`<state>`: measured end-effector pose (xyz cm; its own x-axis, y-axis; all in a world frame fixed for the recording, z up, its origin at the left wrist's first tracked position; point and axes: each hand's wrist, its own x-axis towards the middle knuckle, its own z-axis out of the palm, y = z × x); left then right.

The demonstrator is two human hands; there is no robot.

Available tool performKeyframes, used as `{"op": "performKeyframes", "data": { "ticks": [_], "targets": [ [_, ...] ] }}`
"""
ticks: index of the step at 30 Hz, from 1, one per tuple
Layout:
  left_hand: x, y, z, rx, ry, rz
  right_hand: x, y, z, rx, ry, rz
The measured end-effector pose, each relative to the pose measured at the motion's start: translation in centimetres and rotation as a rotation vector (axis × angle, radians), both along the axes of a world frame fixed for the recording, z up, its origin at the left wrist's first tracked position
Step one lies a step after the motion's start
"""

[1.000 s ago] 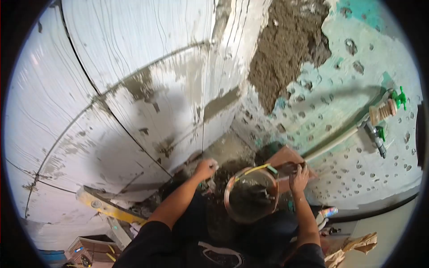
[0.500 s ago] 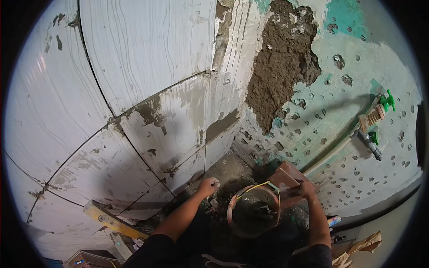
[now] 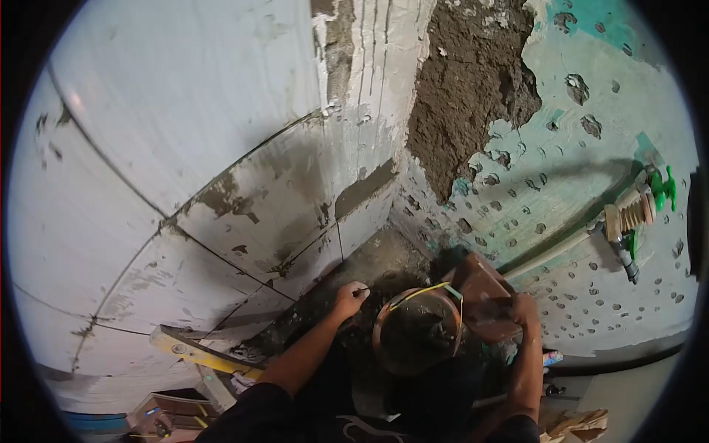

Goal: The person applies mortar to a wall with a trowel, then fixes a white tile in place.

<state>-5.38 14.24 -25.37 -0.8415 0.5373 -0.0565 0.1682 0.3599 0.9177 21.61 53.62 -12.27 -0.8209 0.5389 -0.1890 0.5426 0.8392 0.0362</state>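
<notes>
One reddish-brown flat board (image 3: 480, 292) tilts beside one round mortar-filled bucket (image 3: 416, 336), and our right hand (image 3: 524, 310) keeps its grip closed on the board's edge. Our left hand (image 3: 351, 297) curls its grip around one small pale piece (image 3: 360, 289), low at the tiled wall (image 3: 185, 125).

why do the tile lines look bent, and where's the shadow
Head view: the fisheye lens bows the straight joints of the tiled wall and blacks out the corners; a broad shadow covers the lower tiles near the left hand; the bucket is dark inside, beside the right hand gripping a brown board.
</notes>
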Motion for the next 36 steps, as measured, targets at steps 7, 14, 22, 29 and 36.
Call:
{"op": "performKeyframes", "data": {
  "ticks": [7, 14, 22, 29, 36],
  "targets": [
    [4.3, -2.7, 5.8, -0.182, -0.222, 0.009, 3.4, -4.0, 10.4, -0.047, -0.017, -0.212],
    [4.0, -2.7, 15.5, -0.322, -0.189, -0.076, 6.8, -9.4, 16.6, 0.011, 0.082, -0.345],
    [-8.1, 2.1, 33.8, -1.094, 0.693, -0.48, 9.2, -17.0, 22.6, -0.047, 0.062, -0.358],
    [-12.1, 3.8, 40.7, -1.569, 1.117, -0.481, 7.4, -21.4, 24.4, -0.336, 0.185, -0.393],
    [-10.9, 5.2, 47.0, -1.606, 1.006, -0.527, 7.2, -22.5, 23.8, -0.494, 0.219, -0.357]
  ]
}}
